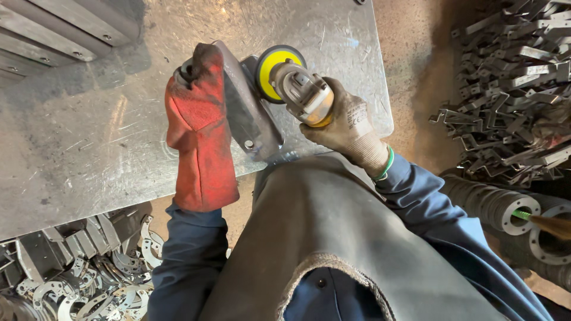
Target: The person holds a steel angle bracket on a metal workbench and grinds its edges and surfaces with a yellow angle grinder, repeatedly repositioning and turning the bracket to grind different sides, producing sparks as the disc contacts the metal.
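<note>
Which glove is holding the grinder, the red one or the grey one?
The grey glove on the right hand grips the grinder; the red glove holds the metal part.

Your left hand wears a long red gauntlet glove, darkened with grime at the fingertips. Just right of it, the metal bar you hold is dull grey. Right of the bar, the grinder has a bright yellow disc backing and a silver-grey body with a yellow patch near your right hand. That hand wears a tan knit glove with a green cuff band. Beneath the grinder, the steel table is pale grey, covered in fine scratches. Your sleeves are navy blue; your apron is dusty brown-grey. Far right of the grinder, the heap of brackets is dark grey.
</note>
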